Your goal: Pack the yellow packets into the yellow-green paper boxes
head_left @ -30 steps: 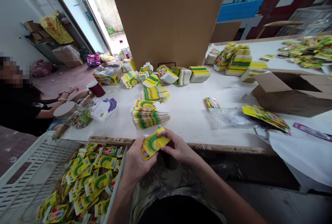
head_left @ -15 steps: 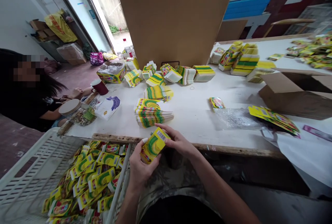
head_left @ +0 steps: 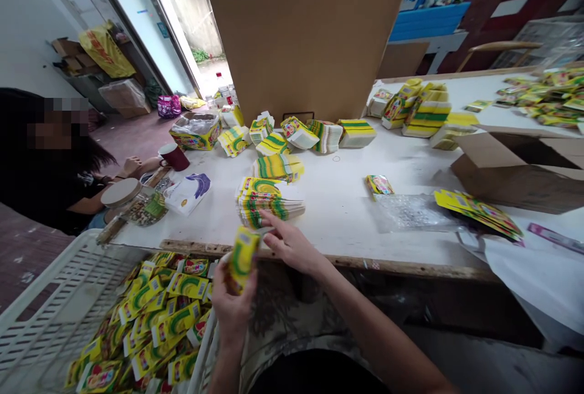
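Observation:
My left hand [head_left: 233, 306] grips a small yellow and green carton [head_left: 243, 257], somewhat blurred, above the near edge of the table. My right hand [head_left: 292, 245] is off that carton, its fingers stretched out and holding nothing. Its fingertips are at the near side of a fanned stack of flat cartons [head_left: 260, 202]; whether they touch it I cannot tell. Beyond that lies another stack of flat cartons [head_left: 274, 167]. Below, to my left, a white plastic crate [head_left: 59, 297] holds many yellow cartons [head_left: 177, 324].
Carton bundles line the table's back, before a tall cardboard sheet [head_left: 305, 35]. On the left are a lidded jar [head_left: 141, 202], a maroon mug [head_left: 174, 157] and a seated person [head_left: 45, 169]. An open cardboard box [head_left: 515, 169] and plastic bag [head_left: 410, 211] lie right.
My right hand has let go of the carton and reached toward the fanned stack. My left hand has moved left with the carton, tipping it more upright.

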`<state>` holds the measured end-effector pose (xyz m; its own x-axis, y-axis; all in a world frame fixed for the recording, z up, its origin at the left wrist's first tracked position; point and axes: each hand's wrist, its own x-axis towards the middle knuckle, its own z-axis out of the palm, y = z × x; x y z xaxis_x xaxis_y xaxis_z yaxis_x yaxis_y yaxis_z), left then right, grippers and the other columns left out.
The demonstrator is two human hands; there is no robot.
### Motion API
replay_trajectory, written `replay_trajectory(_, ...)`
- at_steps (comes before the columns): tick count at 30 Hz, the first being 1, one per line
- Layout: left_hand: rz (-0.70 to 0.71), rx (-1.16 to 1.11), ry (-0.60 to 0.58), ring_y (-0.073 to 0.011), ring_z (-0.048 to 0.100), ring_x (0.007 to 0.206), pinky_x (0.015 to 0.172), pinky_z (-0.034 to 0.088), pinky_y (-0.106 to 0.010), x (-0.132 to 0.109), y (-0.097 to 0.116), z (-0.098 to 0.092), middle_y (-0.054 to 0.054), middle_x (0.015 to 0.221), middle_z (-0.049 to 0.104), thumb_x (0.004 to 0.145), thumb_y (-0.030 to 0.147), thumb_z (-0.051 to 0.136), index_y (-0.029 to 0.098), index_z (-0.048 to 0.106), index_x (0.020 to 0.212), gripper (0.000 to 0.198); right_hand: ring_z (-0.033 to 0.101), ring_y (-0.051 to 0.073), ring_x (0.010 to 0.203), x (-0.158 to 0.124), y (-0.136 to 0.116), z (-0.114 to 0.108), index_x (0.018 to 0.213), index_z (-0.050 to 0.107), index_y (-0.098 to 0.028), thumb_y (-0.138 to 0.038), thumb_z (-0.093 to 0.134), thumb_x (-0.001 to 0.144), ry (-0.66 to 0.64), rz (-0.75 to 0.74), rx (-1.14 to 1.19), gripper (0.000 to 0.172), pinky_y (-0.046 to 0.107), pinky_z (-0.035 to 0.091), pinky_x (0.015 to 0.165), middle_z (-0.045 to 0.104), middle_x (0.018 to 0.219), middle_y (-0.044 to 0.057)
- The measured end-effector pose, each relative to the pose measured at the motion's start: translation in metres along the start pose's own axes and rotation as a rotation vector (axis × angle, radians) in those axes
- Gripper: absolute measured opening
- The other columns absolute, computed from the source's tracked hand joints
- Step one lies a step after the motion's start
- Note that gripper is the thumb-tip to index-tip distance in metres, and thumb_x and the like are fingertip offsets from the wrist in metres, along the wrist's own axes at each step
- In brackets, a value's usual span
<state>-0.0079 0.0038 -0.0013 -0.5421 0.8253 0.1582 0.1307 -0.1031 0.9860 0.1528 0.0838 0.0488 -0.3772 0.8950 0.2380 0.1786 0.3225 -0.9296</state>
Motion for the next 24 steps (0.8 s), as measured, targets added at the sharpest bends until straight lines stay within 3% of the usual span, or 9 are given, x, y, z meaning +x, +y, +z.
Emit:
replay_trajectory(3,-0.091,-0.299,0.250,-0.0125,0.058,0.070,0.069,0.051,-0.027,0.018,0.000,-0.019,-0.002,0.096,0.060,0.077,0.056,0.057,0.021,0.054,0.099,0.041,0.058,0.022,0.108,0.030,0.001,-0.013,0.132,0.048,-0.017,-0.039,0.050,0.091,0.238,0.016,-0.277,0.047,0.034,0.045,0.092,0.061,0.119,0.012)
replay_trajectory(5,-0.224,-0.414,0.283,-0.0164,0.058,0.068,0.063,0.053,-0.032,0.028,-0.002,-0.032,-0.006,0.087,0.059,0.080,0.071,0.033,0.019,0.053,0.091,0.057,0.052,0.028,0.112,0.050,0.007,-0.021,0.122,0.055,-0.014,-0.038,0.052,0.090,0.359,0.113,-0.485,0.040,0.042,0.040,0.096,0.058,0.119,0.017)
replay_trajectory(7,-0.425,-0.565,0.314,-0.0203,0.060,0.071,0.061,0.054,-0.036,0.033,-0.005,-0.040,-0.009,0.082,0.058,0.077,0.078,0.025,0.018,0.052,0.087,0.066,0.050,0.034,0.110,0.065,0.014,-0.025,0.106,0.061,-0.011,-0.033,0.059,0.086,0.374,0.177,-0.555,0.030,0.049,0.038,0.093,0.058,0.113,0.022)
replay_trajectory(9,-0.537,-0.672,0.335,-0.0190,0.061,0.073,0.061,0.055,-0.034,0.033,-0.009,-0.040,-0.009,0.086,0.059,0.078,0.077,0.030,0.018,0.052,0.091,0.064,0.050,0.035,0.106,0.072,0.020,-0.027,0.094,0.062,-0.011,-0.025,0.066,0.081,0.352,0.193,-0.567,0.020,0.049,0.039,0.090,0.059,0.107,0.022)
replay_trajectory(11,-0.530,-0.684,0.299,-0.0156,0.060,0.073,0.061,0.054,-0.029,0.030,-0.012,-0.032,-0.008,0.092,0.060,0.079,0.073,0.038,0.018,0.054,0.096,0.060,0.052,0.032,0.103,0.072,0.020,-0.026,0.091,0.059,-0.014,-0.018,0.067,0.078,0.329,0.181,-0.569,0.016,0.045,0.039,0.089,0.060,0.104,0.018)
replay_trajectory(13,-0.496,-0.665,0.180,-0.0142,0.060,0.074,0.061,0.053,-0.026,0.026,-0.011,-0.017,-0.008,0.096,0.061,0.076,0.072,0.047,0.018,0.057,0.100,0.060,0.054,0.026,0.096,0.065,0.015,-0.024,0.094,0.055,-0.016,-0.013,0.064,0.077,0.301,0.161,-0.546,0.019,0.039,0.040,0.085,0.061,0.098,0.012)
replay_trajectory(18,-0.247,-0.626,-0.150,-0.0221,0.059,0.100,0.082,0.051,-0.034,0.015,0.006,0.021,-0.008,0.113,0.060,0.068,0.067,0.063,0.024,0.059,0.106,0.057,0.054,0.014,0.064,0.019,-0.004,-0.005,0.084,0.049,-0.020,-0.017,0.069,0.071,0.093,0.092,-0.381,0.024,0.024,0.040,0.061,0.057,0.072,-0.003)
replay_trajectory(21,-0.173,-0.610,-0.187,-0.0240,0.059,0.097,0.085,0.050,-0.038,0.010,0.022,0.035,-0.008,0.100,0.061,0.076,0.065,0.053,0.023,0.059,0.102,0.050,0.048,0.011,0.062,-0.014,-0.009,0.014,0.075,0.045,-0.020,-0.024,0.073,0.068,-0.114,0.090,0.031,0.029,0.021,0.038,0.057,0.052,0.070,-0.005)
replay_trajectory(24,-0.138,-0.634,-0.131,-0.0189,0.057,0.079,0.075,0.051,-0.034,0.010,0.036,0.043,-0.004,0.079,0.054,0.084,0.064,0.034,0.022,0.055,0.092,0.047,0.045,0.011,0.067,-0.036,-0.013,0.030,0.079,0.045,-0.020,-0.032,0.075,0.068,-0.161,0.179,0.468,0.035,0.022,0.039,0.060,0.048,0.076,-0.004)
